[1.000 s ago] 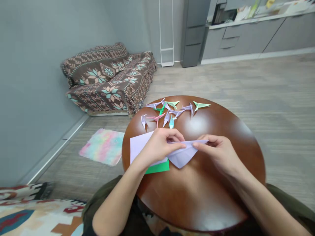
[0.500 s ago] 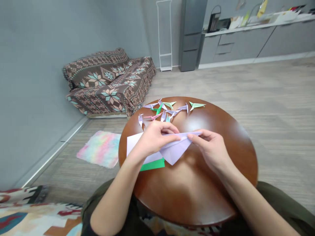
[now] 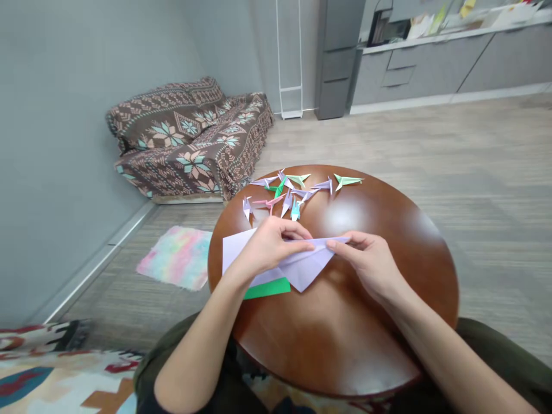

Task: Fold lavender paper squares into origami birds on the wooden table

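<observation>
A partly folded sheet of light purple paper (image 3: pixel 305 272) is held between both hands above the round wooden table. My left hand (image 3: pixel 276 244) pinches its upper left part between thumb and fingers. At the paper's upper right corner, my right hand (image 3: pixel 366 259) grips the edge with thumb and fingertips. One corner of the sheet points down toward me. Under my left wrist lie flat purple sheets (image 3: pixel 235 250) and a green sheet (image 3: pixel 268 288), partly hidden by the arm.
Several folded paper cranes lie at the table's far side, among them a green crane (image 3: pixel 276 188), a pink crane (image 3: pixel 269 203) and a pale green crane (image 3: pixel 346 181). The brown table (image 3: pixel 397 241) stands before my knees. A covered sofa (image 3: pixel 194 144) and a pastel rug (image 3: pixel 176 257) are to the left.
The camera view has shifted slightly. Both hands keep their pinch on the purple paper, with only a very small movement of the fingers and sheet.
</observation>
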The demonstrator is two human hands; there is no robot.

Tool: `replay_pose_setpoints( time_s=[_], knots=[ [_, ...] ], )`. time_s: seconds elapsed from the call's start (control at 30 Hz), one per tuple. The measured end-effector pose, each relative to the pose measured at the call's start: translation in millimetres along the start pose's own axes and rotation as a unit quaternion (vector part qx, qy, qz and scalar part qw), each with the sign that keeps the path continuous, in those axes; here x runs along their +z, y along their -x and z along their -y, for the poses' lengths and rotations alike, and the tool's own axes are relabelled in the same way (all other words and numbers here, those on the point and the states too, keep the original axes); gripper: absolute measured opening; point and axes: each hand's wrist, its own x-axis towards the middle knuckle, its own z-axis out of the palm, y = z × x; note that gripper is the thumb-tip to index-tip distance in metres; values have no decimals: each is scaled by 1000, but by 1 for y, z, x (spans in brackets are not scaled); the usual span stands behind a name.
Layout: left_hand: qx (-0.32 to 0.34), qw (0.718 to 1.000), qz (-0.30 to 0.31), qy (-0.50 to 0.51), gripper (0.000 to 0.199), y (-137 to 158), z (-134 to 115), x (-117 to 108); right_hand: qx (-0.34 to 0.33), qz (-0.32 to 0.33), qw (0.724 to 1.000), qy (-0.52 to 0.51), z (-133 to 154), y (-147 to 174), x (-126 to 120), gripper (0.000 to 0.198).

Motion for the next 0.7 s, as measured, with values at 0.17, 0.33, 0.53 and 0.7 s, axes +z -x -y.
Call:
replay_pose_setpoints(
  time_s=[0.17, 0.33, 0.53, 0.7],
  knots=[
    [-2, 1000, 4, 5, 14, -1, 3, -1, -7, -13, 1000, 2, -2, -2, -1, 22],
    [1, 1000, -1, 2, 14, -1, 2, -2, -34, -51, 998, -9, -4, -5, -5, 22],
    [15, 1000, -17, 10, 14, 2, 0, 0, -49, -41, 998, -16, -2, -3, -3, 20],
    [19, 1000, -14, 14, 14, 4, -2, 1, -40, -14, 999, -15, -2, 2, 0, 18]
  ],
)
